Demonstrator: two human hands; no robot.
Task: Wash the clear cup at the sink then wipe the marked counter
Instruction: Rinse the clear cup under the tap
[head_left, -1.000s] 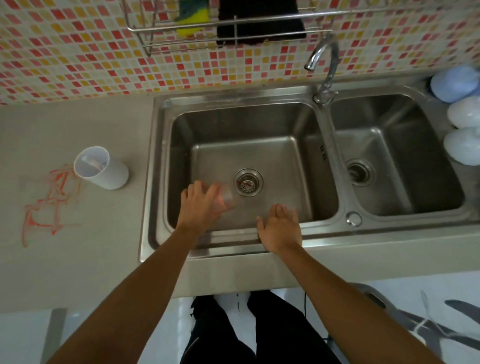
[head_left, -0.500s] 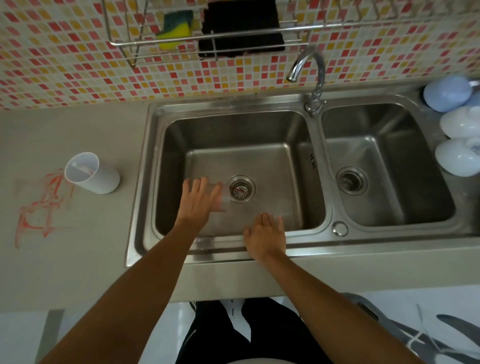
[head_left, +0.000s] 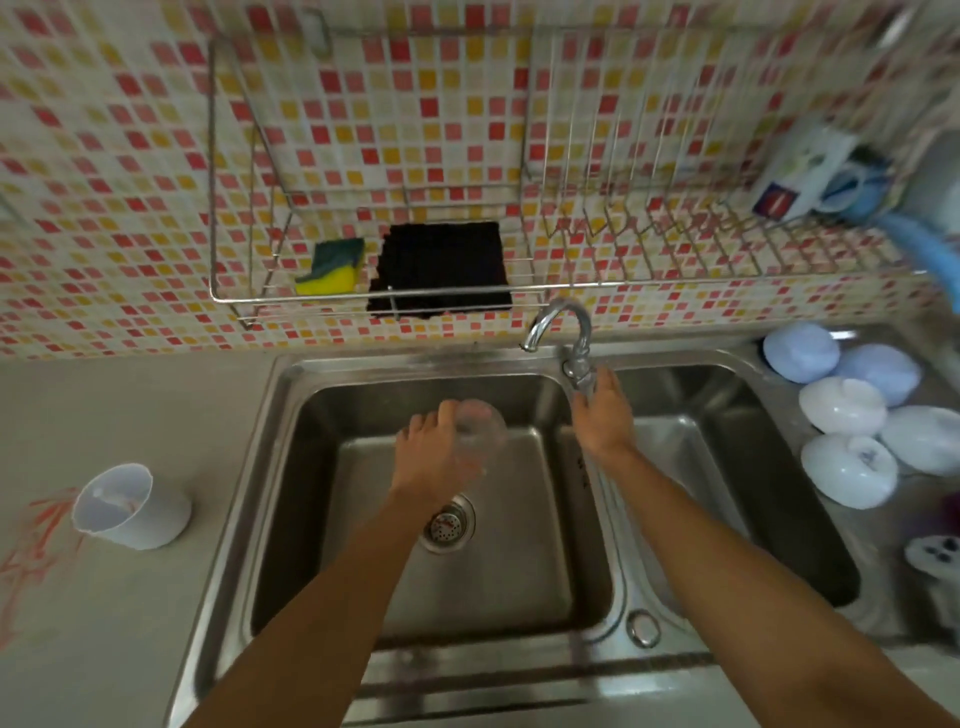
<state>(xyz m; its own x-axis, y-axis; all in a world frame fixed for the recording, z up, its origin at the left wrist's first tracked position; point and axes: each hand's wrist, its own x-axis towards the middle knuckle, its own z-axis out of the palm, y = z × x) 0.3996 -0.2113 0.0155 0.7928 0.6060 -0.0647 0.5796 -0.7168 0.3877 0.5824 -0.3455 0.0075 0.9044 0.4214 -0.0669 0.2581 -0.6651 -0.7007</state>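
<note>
My left hand (head_left: 434, 457) holds the clear cup (head_left: 479, 428) over the left basin of the steel sink (head_left: 291, 415), below and left of the tap spout. My right hand (head_left: 602, 415) reaches to the base of the tap (head_left: 563, 325), its fingers around the handle (head_left: 581, 375). No water is seen running. Red scribbles mark the grey counter (head_left: 36, 540) at the far left. A yellow and green sponge (head_left: 330, 267) and a black cloth (head_left: 441, 267) sit in the wire rack (head_left: 249, 306) on the tiled wall.
A white plastic cup (head_left: 130, 506) lies on its side on the counter beside the red marks. Several white and pale blue bowls (head_left: 847, 431) lie upside down right of the right basin. A mug (head_left: 810, 171) sits in the upper right dish rack.
My left hand has lifted the clear cup up and back toward the spout. My right hand left the sink's front edge and reached the tap handle. The camera tilted up.
</note>
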